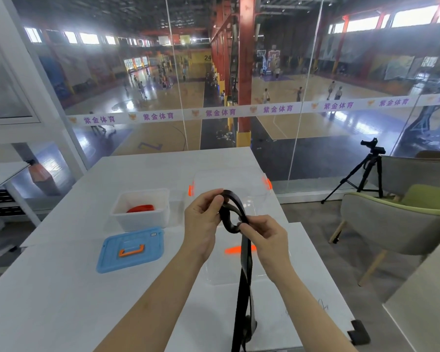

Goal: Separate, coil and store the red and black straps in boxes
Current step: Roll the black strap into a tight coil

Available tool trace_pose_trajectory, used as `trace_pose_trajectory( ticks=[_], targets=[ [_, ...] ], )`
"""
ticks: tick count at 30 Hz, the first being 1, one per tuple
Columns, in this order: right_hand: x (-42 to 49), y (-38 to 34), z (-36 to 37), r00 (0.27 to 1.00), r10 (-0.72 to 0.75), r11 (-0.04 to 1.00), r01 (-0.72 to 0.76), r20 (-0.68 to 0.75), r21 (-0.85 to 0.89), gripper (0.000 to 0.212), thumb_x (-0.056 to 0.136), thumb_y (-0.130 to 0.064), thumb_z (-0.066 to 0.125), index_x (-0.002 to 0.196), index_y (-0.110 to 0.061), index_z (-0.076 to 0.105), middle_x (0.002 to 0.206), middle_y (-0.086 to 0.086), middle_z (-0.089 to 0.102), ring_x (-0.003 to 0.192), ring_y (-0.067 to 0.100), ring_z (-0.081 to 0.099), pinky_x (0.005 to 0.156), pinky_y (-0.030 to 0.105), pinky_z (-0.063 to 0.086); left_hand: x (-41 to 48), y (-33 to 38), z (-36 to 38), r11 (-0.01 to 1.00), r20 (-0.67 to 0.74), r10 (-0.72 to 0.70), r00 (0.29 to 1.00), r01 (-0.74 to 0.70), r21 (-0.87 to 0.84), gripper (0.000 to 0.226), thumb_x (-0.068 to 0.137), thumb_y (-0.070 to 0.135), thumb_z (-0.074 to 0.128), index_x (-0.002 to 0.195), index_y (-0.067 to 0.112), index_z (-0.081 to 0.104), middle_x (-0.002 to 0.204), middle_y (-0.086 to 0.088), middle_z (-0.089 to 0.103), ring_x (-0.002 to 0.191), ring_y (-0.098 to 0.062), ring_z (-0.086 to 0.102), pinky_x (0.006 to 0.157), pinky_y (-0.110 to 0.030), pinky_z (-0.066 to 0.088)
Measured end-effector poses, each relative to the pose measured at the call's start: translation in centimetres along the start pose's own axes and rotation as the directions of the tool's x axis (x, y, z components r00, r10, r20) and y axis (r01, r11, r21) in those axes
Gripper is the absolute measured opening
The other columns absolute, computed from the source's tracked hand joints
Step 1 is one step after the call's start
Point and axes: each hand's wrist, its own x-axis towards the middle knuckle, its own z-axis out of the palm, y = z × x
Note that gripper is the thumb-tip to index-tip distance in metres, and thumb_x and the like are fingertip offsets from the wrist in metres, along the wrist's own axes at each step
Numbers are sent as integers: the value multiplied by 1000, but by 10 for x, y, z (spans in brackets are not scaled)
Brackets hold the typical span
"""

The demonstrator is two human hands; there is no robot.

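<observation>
Where the black strap is: the black strap [246,268] is held up between both hands above the clear box [257,202]. Its upper end is turned into a small loop and its long tail hangs toward the near edge of the surface [61,301].
Left hand: the left hand [203,217] pinches the top of the loop between thumb and curled fingers [210,199], apparently to keep the first turn from springing open.
Right hand: the right hand [267,237] nips the strap between thumb and forefinger where the loop crosses its own tail, probably to fix the coil's size.
Tail: it is slack and uncoiled, and its lower end runs out of view.
Step in hand: judging by the single loop, coiling has only begun.
Clear box: it has orange latches, is open, and sits directly under the hands, likely so the finished coil can drop straight in.
Red strap: the red strap [140,208] already lies coiled in the white box [142,223], to the left and well apart from the black one.
Blue lid: the blue lid [131,250] lies flat just in front of the white box, which is uncovered.
</observation>
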Motion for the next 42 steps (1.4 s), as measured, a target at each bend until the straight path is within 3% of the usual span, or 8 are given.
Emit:
trace_pose_trajectory(
  ticks=[5,12,18,23,27,33,38,42],
  targets=[
    [-3,3,4,1000,-4,1000,4,11,13,20,86,6,79,101,-8,81,103,7,83,103,23,79,97,36,61,-4,3,13,994,-92,-29,995,19,-108,20,104,4,58,103,14,76,96,3,79,94,-11,74,85,-33,61],
    [-8,4,13,1000,-5,996,4,18,92,32,84,10,80,111,-3,71,105,14,81,104,30,79,97,40,62,-6,1,23,895,-99,-192,976,132,-425,17,106,12,54,111,10,70,102,-4,78,93,-17,76,77,-26,63],
    [-7,4,9,999,14,993,-10,-28,122,28,83,10,81,107,-3,73,102,17,80,102,31,79,98,42,62,-7,-1,22,841,-52,-263,964,202,-502,18,107,14,53,116,7,68,102,-7,78,88,-16,79,73,-27,63],
    [-1,-5,-6,999,-13,1000,14,-52,21,24,83,4,84,99,-14,82,96,5,83,95,22,80,91,34,62,0,-7,4,970,-11,-144,989,139,-201,19,108,13,52,112,12,70,109,-9,74,106,-22,72,91,-37,59],
    [8,-17,-19,998,-54,998,54,-13,-41,27,83,3,84,95,-22,83,93,1,83,92,19,79,89,28,62,3,-2,-16,986,110,-143,984,132,98,16,106,10,56,111,14,71,111,-12,76,109,-26,72,99,-43,59],
    [20,-33,-30,983,-101,965,134,151,-228,30,85,-1,84,95,-29,84,97,-6,83,95,15,78,89,27,58,13,28,-24,801,335,-92,938,-130,584,21,92,15,77,108,30,74,119,13,75,118,-5,68,109,-36,51],
    [19,-46,-23,928,-171,874,298,330,-385,36,89,-9,82,100,-43,78,102,-22,80,100,7,76,91,18,57,16,49,-7,573,440,-187,878,-266,775,15,86,27,82,89,34,69,93,17,77,100,-5,71,89,-35,56],
    [17,-42,-22,956,-163,928,232,244,-293,26,86,-8,85,94,-31,77,96,-12,80,93,10,77,86,23,58,14,51,-6,664,429,-146,892,-233,710,15,87,19,82,90,27,69,93,10,77,101,-8,73,85,-29,54]
  ],
)
